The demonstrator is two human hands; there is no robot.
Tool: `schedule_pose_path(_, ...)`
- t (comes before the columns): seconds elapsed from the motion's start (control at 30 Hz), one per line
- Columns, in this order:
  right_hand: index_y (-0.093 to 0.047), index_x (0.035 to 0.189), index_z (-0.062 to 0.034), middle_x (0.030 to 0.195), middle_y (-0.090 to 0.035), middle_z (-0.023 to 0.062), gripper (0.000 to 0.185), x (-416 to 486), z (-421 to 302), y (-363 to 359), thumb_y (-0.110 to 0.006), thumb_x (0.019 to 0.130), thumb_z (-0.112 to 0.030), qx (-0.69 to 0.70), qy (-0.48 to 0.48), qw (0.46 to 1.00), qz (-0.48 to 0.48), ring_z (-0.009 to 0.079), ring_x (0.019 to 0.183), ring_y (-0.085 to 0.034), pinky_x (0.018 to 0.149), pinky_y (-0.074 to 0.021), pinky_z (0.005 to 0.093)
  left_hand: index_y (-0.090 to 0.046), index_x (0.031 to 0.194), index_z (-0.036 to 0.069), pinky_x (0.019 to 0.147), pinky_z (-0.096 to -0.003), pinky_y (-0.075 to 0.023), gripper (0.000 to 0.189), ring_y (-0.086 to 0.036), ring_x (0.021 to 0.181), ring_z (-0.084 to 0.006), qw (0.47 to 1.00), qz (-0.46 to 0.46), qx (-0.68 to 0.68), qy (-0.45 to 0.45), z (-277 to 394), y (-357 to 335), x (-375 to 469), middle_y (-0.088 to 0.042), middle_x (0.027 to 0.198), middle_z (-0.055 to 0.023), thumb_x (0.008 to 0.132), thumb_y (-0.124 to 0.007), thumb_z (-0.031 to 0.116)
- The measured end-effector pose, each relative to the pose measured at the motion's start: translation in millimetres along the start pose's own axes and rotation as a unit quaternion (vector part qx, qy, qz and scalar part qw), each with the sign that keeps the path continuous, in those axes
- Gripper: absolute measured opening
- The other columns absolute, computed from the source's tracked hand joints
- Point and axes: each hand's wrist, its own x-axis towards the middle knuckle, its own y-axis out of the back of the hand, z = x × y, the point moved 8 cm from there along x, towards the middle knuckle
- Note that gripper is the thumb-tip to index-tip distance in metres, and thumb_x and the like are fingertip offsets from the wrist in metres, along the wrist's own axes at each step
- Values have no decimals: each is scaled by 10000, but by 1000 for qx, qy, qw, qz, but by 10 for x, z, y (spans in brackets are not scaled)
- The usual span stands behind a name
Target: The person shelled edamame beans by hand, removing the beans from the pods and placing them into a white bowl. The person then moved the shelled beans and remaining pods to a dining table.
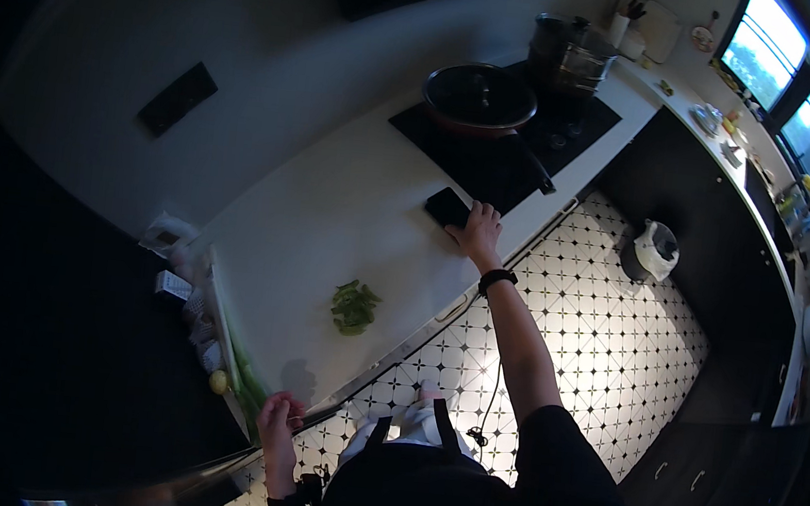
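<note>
My right hand (479, 229) has its fingers and thumb around the near end of a black smartphone (447, 207), which lies on the white countertop (305, 221) beside the cooktop. Nearer to me on the counter is a small pile of cut green vegetable pieces (355, 308). At the counter's left end my left hand (282, 414) hovers by long green leafy stalks (244, 378), fingers curled; whether it holds anything cannot be made out. A black band is on each wrist.
A lidded frying pan (480, 98) sits on the black cooktop (486, 169), its handle towards the counter's front edge. Behind it stands a steamer pot (572, 53). Packaged items and a yellow round item (218, 381) line the left edge. A lined bin (650, 252) stands on the tiled floor.
</note>
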Motion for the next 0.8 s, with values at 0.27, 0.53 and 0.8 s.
schedule_pose_path(0.27, -545, 1201, -22, 1226, -507, 182, 711, 274, 52, -441, -843, 636, -335, -26, 8, 999, -46, 380, 1156, -479, 917, -423, 530, -612, 1103, 56, 663, -247, -467, 180, -618, 776, -116, 998, 57, -14, -3, 53, -186, -4, -666, 892, -43, 1005, -501, 158)
schedule_pose_path(0.53, -483, 1305, -27, 1270, -505, 146, 863, 395, 169, -580, -851, 629, -417, -28, 25, 990, -133, 358, 1198, -472, 941, -420, 537, -619, 1102, 59, 665, -240, -475, 160, -633, 768, -115, 998, 65, -15, 4, 74, -416, 18, -676, 889, -39, 1002, -524, 139)
schedule_pose_path(0.8, -461, 1329, -32, 1260, -503, 151, 841, 351, 249, -464, -831, 653, -371, 46, 33, 996, -73, 361, 1173, -497, 929, -452, 504, -625, 1100, 69, 653, -232, -474, 154, -628, 756, -104, 999, 45, 5, -4, 102, -434, 89, -679, 888, -34, 1005, -528, 142)
